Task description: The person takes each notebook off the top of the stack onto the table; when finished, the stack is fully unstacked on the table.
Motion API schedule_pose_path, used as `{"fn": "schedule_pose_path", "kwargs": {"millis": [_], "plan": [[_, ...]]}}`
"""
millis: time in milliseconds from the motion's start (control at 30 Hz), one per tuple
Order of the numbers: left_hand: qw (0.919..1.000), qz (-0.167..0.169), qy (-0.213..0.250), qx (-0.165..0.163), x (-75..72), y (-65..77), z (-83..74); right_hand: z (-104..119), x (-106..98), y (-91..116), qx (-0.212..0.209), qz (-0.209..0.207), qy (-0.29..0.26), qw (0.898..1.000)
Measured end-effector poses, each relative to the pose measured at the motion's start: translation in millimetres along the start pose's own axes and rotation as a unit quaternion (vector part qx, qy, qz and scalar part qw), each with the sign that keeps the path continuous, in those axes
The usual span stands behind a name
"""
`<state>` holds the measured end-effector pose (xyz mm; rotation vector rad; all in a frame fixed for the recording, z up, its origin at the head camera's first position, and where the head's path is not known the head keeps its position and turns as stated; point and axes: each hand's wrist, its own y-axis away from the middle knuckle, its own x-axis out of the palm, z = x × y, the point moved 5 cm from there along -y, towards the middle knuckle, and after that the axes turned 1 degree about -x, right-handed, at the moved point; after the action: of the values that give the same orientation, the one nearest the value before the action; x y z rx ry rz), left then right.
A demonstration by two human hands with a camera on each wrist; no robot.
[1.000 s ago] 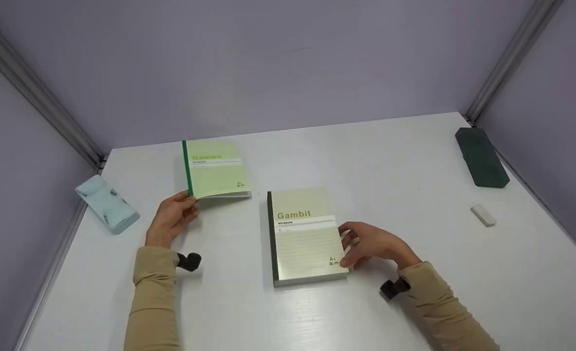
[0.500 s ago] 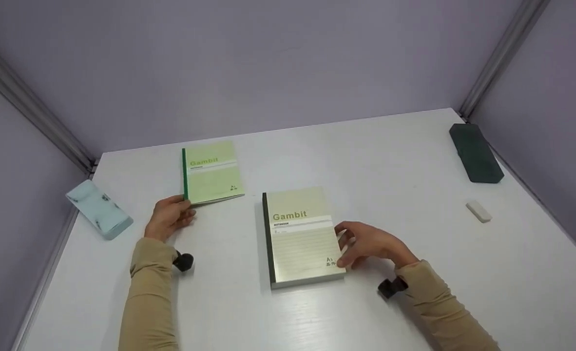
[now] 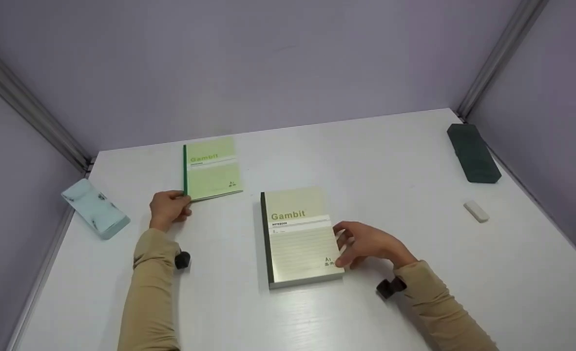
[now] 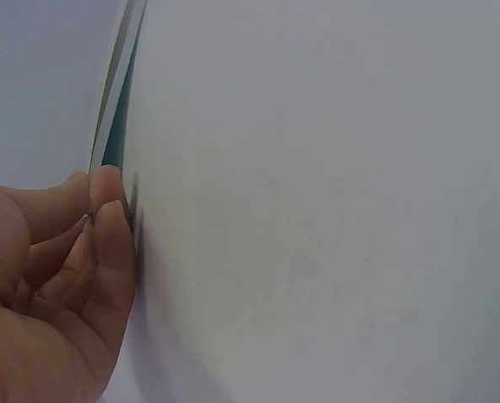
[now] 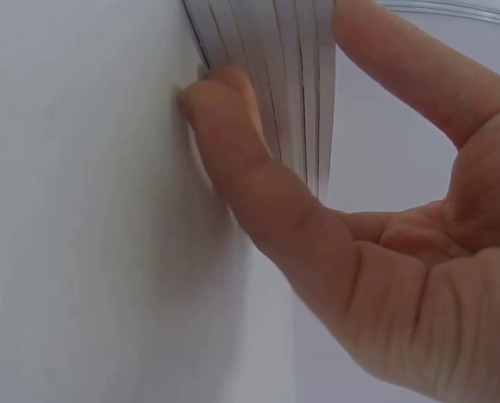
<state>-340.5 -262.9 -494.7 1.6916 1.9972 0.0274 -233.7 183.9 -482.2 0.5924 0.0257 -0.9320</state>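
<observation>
A thin green notebook (image 3: 213,170) with a dark green spine lies at the back left of the table. My left hand (image 3: 167,208) pinches its near left corner, thumb above and fingertips below; in the left wrist view the notebook's edge (image 4: 115,92) stands slightly off the white surface at the fingers. In the middle is a thick stack of notebooks (image 3: 297,243), with a pale yellow-green cover and a black spine on top. My right hand (image 3: 368,243) grips the stack's right side near its front corner. Several page blocks (image 5: 271,75) show between thumb and fingers in the right wrist view.
A light blue case (image 3: 95,208) lies at the table's left edge. At the far right are a dark green case (image 3: 474,153) and a white eraser (image 3: 476,211). Purple-grey panels (image 3: 278,63) close off the back and both sides of the white table (image 3: 229,312).
The green notebook, tilted up with its near right edge raised a second ago, has come down to lie nearly flat, the left hand still at its corner. The right hand stays on the stack.
</observation>
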Motion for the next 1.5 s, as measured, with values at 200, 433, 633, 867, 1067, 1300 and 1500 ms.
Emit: {"fn": "schedule_pose_path", "kwargs": {"millis": [200,433,633,867,1067,1300,1500], "plan": [[0.9987,-0.033,-0.037,0.012,-6.8,3.8,-1.4,2,1,-3,0.0,0.007,0.004,1.0],[0.9946,-0.071,-0.075,0.009,-23.4,19.2,-10.6,6,4,-10,-0.002,0.01,0.012,1.0],[0.9916,-0.079,-0.087,0.053,-14.1,36.4,-37.1,8,-7,-6,-0.001,0.006,0.009,1.0],[0.9914,-0.019,-0.077,0.104,28.2,70.1,-57.6,5,-16,-2,0.002,0.005,0.001,1.0],[0.9806,0.054,-0.103,0.158,83.6,110.2,-58.9,5,-19,-4,-0.003,0.009,-0.005,1.0],[0.972,0.143,-0.12,0.142,135.7,145.0,-39.1,-2,-17,-4,-0.004,0.016,-0.006,1.0],[0.9608,0.188,-0.131,0.156,155.0,155.9,-36.1,-6,-21,-2,-0.001,0.008,-0.001,1.0]]}}
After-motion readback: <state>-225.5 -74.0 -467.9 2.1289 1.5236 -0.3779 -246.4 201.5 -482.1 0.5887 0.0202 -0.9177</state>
